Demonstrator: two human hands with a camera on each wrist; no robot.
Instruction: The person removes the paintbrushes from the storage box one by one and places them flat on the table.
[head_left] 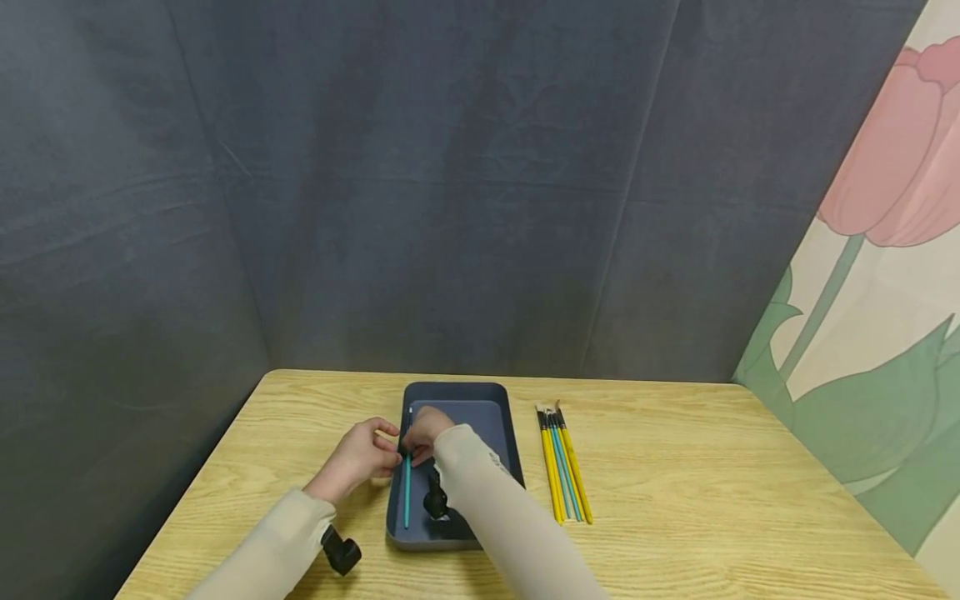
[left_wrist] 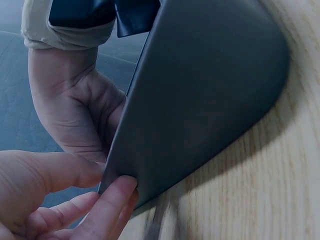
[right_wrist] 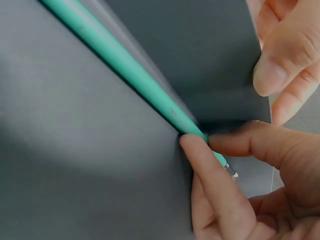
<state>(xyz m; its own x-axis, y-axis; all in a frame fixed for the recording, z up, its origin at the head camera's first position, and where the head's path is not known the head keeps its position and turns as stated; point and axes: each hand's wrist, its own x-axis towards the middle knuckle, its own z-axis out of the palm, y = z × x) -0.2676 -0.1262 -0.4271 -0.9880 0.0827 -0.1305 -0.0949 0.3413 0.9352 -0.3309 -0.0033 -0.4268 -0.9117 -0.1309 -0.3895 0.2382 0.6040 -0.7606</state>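
Observation:
A dark grey rectangular tray (head_left: 495, 433) stands on the wooden table. Inside it, along the left wall, lies a teal paintbrush (head_left: 407, 498), its tip pointing to the far end. My right hand (head_left: 429, 428) reaches into the tray and pinches this brush (right_wrist: 135, 80) between thumb and fingers, close to its ferrule. Outside, my left hand (head_left: 360, 457) holds the tray's left wall, thumb at the rim and fingers against the outer side (left_wrist: 200, 90). The bristles are small and partly hidden by the right hand.
To the right of the tray, several paintbrushes (head_left: 564, 467) with yellow and teal handles lie side by side, bristles away from me. A dark curtain (head_left: 465, 192) hangs behind the table (head_left: 697, 492); a tulip-patterned wall (head_left: 877, 167) is at right.

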